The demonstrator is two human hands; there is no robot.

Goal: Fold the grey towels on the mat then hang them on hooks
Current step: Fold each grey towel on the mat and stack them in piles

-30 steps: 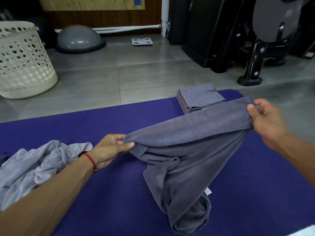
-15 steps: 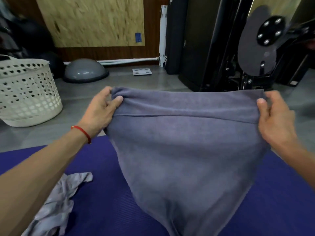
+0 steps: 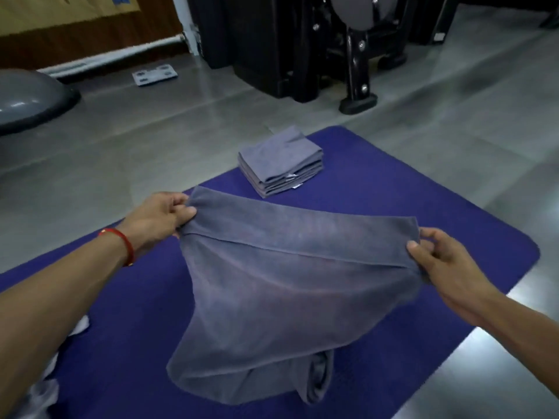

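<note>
From the head view, the left hand pinches the far-left corner of a grey towel, thumb on top and fingers curled beneath, while the right hand pinches the opposite corner the same way. The top edge is stretched between them, with a narrow band turned over along it. The rest of the cloth hangs down to the purple mat, where its lower end is bunched and rolled under itself on the right side.

Beyond the towel, near the mat's far edge, sits a stack of folded grey towels, its tags facing this way. At the lower left, scraps of paler crumpled cloth lie on the mat, partly hidden by the left forearm.

The main risk, as I judge it, is that bunched lower end: laid down as it is, the roll would be trapped underneath and the fold would come out lumpy and crooked. The turned-over band at the top could likewise be pressed in as a stray crease. Both grips are only at the corners, so a sharp shake to free the bottom might pull a corner loose. Spreading the towel too far forward could also knock the stack askew
</note>
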